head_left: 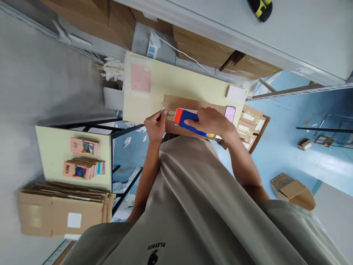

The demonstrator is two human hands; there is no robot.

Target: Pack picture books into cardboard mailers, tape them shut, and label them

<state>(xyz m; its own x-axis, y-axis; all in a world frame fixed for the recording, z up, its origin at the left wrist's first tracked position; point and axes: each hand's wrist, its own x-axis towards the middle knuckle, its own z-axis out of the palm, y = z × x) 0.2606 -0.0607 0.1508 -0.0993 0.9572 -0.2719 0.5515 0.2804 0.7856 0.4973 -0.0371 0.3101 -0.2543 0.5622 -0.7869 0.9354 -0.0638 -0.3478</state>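
Observation:
A flat piece of brown cardboard (176,100) lies on the pale yellow tabletop (190,79) close to my body. My right hand (212,120) is wrapped over a blue tape dispenser (190,118) with a red end and a yellow corner, resting on or just above the cardboard. My left hand (156,127) pinches the left edge of the cardboard, thumb and fingers together. Between that hand and the red end runs a shiny strip that looks like clear tape (171,113). The underside of the dispenser is hidden.
A phone (230,113) and a white box (236,92) are to the right, a pink sheet (140,78) to the left. A grey shelf (220,22) overhangs the far side. A side table (55,143) with pink packs and stacked cardboard (62,213) stands left.

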